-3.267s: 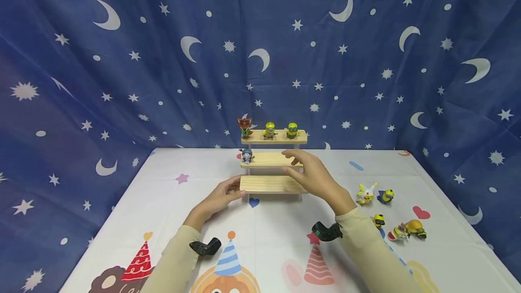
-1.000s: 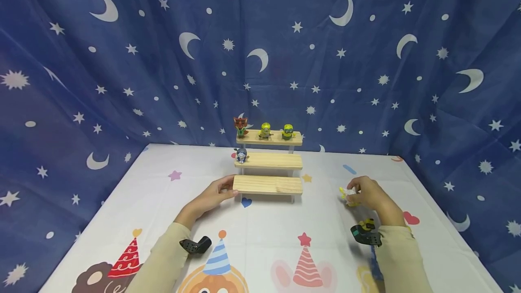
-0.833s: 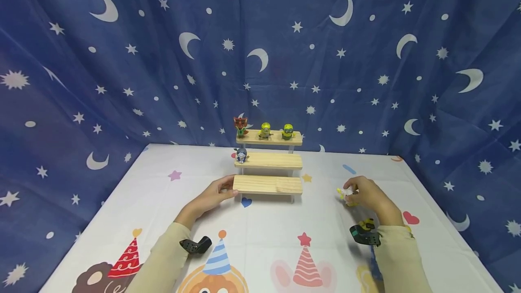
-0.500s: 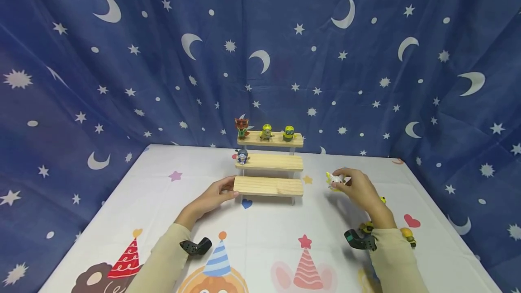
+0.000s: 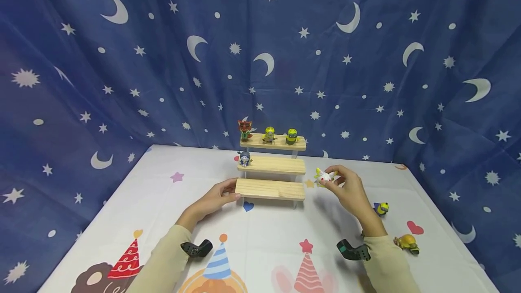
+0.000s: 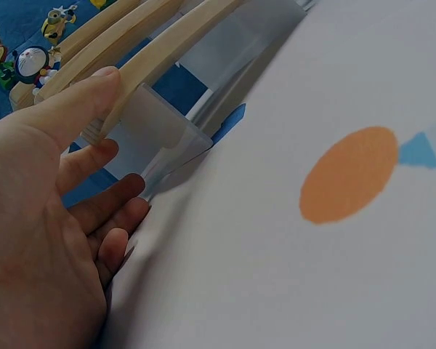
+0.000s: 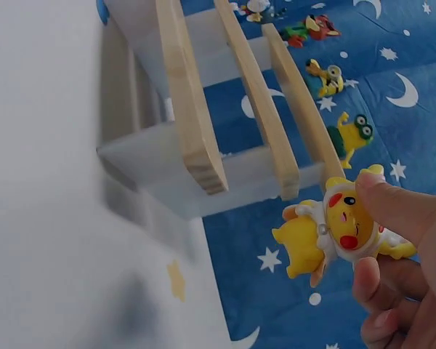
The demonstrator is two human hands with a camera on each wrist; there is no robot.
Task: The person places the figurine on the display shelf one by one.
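Shelf (image 5: 268,188): four figurines (image 5: 269,135); hands (image 5: 353,191) grip shelf, Pikachu figurine (image 7: 345,222).

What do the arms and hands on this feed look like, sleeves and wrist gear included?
Plain cream-beige long sleeves cover the left forearm and right forearm. The left hand and right hand are ungloved. Each wrist wears a black, angular device: the left one has small dots, the right one a green patch. No cables are visible.
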